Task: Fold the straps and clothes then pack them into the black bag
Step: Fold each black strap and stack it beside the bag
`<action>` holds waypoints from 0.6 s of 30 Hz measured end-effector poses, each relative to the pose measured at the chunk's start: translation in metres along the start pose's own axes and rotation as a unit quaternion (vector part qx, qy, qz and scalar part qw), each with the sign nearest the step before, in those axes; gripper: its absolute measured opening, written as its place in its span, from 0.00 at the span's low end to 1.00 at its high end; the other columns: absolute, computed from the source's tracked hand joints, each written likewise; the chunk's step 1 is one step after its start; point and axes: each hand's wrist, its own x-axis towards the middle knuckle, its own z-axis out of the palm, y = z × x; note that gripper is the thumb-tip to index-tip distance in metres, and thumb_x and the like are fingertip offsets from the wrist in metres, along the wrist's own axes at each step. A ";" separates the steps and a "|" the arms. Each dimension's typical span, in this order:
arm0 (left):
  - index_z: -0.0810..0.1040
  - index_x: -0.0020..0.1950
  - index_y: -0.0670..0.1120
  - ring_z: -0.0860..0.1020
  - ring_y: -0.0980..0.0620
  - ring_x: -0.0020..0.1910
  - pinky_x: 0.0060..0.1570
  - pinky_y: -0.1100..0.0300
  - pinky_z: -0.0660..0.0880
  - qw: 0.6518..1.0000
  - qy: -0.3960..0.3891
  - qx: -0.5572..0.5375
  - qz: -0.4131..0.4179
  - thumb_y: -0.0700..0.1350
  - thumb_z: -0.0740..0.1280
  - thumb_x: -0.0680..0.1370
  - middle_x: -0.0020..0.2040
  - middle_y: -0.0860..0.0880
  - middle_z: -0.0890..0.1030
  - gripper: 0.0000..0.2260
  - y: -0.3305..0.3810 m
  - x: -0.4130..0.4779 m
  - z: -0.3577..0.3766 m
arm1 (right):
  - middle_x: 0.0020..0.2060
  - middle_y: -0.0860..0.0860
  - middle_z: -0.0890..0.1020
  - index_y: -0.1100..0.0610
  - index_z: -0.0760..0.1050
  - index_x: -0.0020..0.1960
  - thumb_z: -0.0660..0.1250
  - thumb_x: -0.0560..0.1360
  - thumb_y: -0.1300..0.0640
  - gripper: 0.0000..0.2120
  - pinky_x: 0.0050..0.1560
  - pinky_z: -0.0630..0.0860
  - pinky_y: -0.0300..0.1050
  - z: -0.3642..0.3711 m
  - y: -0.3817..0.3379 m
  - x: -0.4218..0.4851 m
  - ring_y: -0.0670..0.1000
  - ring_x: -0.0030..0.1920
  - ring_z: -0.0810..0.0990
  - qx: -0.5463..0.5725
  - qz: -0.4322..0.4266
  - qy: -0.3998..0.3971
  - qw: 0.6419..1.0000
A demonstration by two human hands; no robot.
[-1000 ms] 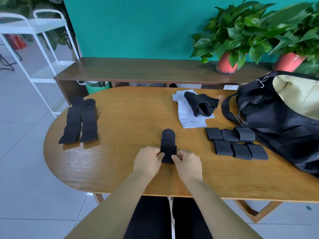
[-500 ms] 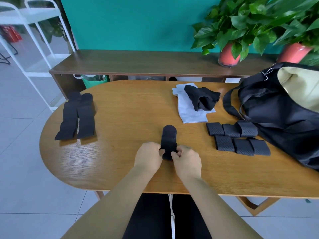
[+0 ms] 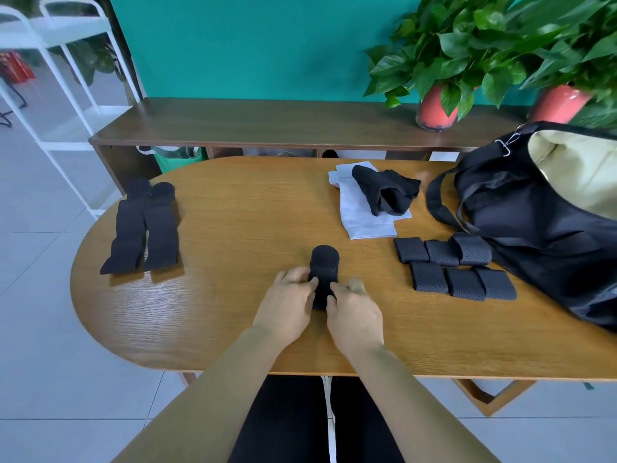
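Now the left hand and the right hand are pinching the near end of the black strap from either side, close to the table's front edge. Six folded straps are lying toward the right edge, just beside the open black bag.

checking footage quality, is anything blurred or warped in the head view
Head view: the right hand, holding the strap, is motion-blurred at its fingertips; the far-right plant pot is soft; the wide lens bows the table edge; a sheen sits on its left half.
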 end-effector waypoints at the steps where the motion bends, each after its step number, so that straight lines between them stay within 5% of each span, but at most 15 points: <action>1: 0.72 0.70 0.47 0.66 0.47 0.65 0.61 0.53 0.70 1.000 -0.017 0.013 0.008 0.44 0.57 0.82 0.71 0.52 0.68 0.17 -0.001 0.000 -0.002 | 0.58 0.53 0.72 0.57 0.74 0.63 0.56 0.81 0.55 0.14 0.49 0.72 0.39 -0.001 0.000 -0.001 0.52 0.51 0.77 -0.007 -0.008 -0.007 1.000; 12: 0.68 0.73 0.48 0.65 0.48 0.69 0.67 0.53 0.66 0.993 -0.097 0.035 0.060 0.54 0.66 0.75 0.71 0.53 0.70 0.27 -0.012 -0.018 -0.022 | 0.58 0.50 0.70 0.57 0.73 0.64 0.62 0.75 0.51 0.19 0.57 0.73 0.44 -0.022 0.009 -0.011 0.51 0.59 0.70 -0.049 -0.085 -0.106 0.990; 18: 0.77 0.62 0.50 0.73 0.50 0.59 0.60 0.51 0.69 0.993 -0.065 0.068 0.074 0.60 0.54 0.74 0.57 0.53 0.81 0.24 -0.007 -0.031 -0.027 | 0.59 0.48 0.70 0.55 0.72 0.65 0.62 0.75 0.49 0.20 0.58 0.73 0.44 -0.031 0.013 -0.019 0.49 0.60 0.70 -0.051 -0.139 -0.132 0.980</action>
